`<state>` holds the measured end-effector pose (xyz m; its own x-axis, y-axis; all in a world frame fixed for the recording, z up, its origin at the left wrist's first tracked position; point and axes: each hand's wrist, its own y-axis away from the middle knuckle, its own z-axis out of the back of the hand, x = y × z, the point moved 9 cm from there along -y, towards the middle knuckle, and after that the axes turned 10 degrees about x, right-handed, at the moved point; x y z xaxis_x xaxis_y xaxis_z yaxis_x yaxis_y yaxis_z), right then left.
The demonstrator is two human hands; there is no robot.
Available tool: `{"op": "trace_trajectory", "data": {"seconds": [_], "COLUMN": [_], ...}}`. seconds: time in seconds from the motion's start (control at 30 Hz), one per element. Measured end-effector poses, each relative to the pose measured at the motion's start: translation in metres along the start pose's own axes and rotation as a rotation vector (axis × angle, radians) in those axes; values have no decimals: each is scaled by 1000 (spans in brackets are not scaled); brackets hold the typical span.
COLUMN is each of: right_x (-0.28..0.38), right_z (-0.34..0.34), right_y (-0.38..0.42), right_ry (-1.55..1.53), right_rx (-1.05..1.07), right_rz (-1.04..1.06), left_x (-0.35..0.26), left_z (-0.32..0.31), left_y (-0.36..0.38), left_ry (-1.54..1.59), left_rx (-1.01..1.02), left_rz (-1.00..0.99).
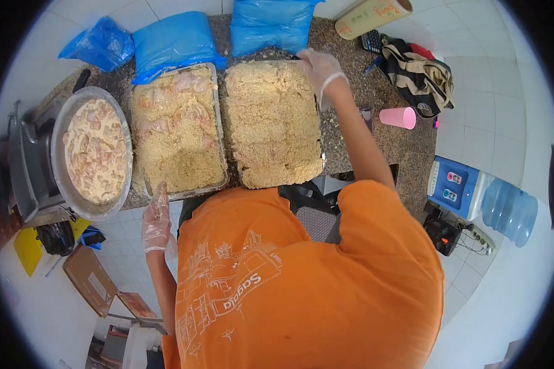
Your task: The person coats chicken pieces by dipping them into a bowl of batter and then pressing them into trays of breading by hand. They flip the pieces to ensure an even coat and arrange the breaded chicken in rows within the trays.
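Head view, surface: a speckled stone counter [412, 140], its near edge running along the person's orange shirt [308, 277].
Left hand [156, 222]: in a clear plastic glove, at the near-left corner of the left tray [221, 132]; its fingers look close together and point at the rim, but whether they touch it I cannot tell.
Right hand [324, 72]: also in a clear glove, at the far-right corner of the right tray [321, 138]; its fingers are bent toward that corner, and I cannot tell whether they are clamped on it.
Left tray: at the counter's near edge, filled with pale crumbs; meat pieces [188, 83] lie on top, mostly in the far half and along the left, partly coated.
Right tray: just beside it, heaped to the rim with crumb-covered contents in uneven rows.
Bowl [92, 215]: near the counter's left end, left of the left tray, round and metallic, holding pieces in a creamy liquid.
Far edge, left to middle: a small crumpled blue bag [103, 46], a fuller blue bag [173, 42] behind the left tray, another blue bag [271, 26] behind the right tray.
Far-right corner: a wrap roll [372, 17], a calculator [371, 41] and a cloth bag [418, 77].
Right edge: a pink cup [397, 117], lying tilted in this view or upright, I cannot tell.
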<state>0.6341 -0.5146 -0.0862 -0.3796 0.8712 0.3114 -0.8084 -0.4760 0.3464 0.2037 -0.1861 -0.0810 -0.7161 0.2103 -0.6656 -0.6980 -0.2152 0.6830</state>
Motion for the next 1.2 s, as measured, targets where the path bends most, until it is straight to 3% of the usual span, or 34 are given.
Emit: {"op": "trace_trajectory", "data": {"seconds": [0.03, 0.07, 0.1, 0.13, 0.2, 0.33, 0.4, 0.47, 0.57, 0.67, 0.73, 0.77, 0.83, 0.87, 0.93, 1.0, 1.07, 1.13, 1.2], "right_x": [-3, -20, -35, -37, -44, -25, -27, -41, -42, -35, 16, 24, 48, 51, 36, 36, 46, 68, 113], "right_z": [-13, -28, -38, -47, -51, -27, -28, -34, -37, -30, -9, -21, -64, -70, -91, -84, -65, -52, -31], "right_y": [9, 19, 27, 31, 41, 33, 25, 7, -7, -6, 13, 12, 9, 4, -11, -1, 4, 16, 50], "right_ry": [-1, 50, 100, 98, -437, -350, -599, -683, -580, -417, -110, -114, 420, 412, 617, 495, 513, 411, 154], "right_rx": [1, -36, -72, -71, -235, -247, -161, -228, -215, -264, -304, -296, -171, -161, 98, 49, -153, -168, -75], "right_rz": [1, -131, -264, -266, -245, -136, -94, 16, 40, 7, 93, 99, 65, 84, -40, -8, 50, 34, -14], "left_x": [5, 12, 17, 10, 2, -6, 4, 0, 10, 2, 5, 13, 2, 10, 14, 20, 24, 52, 49], "left_z": [2, 2, 2, 2, 2, -2, -1, 0, -1, -1, 0, 1, 4, 7, 4, 8, 16, 14, 26], "left_y": [2, 0, -5, -6, -5, -4, -8, -8, -3, 3, 14, 14, 14, 14, 17, 13, -1, -16, -30], "left_ry": [26, 25, 48, 72, 25, -19, -31, -37, -3, -267, -37, -35, -132, -129, -30, -27, -27, -78, -207], "left_rx": [-16, -16, -22, -27, 3, 13, 8, -4, 30, 8, -18, -23, -71, -84, -24, -24, -19, 100, -19], "left_rz": [97, 98, 2, -94, -84, -86, -134, -185, -23, -163, 144, 153, -82, -63, 44, 55, 36, 323, 225]}}
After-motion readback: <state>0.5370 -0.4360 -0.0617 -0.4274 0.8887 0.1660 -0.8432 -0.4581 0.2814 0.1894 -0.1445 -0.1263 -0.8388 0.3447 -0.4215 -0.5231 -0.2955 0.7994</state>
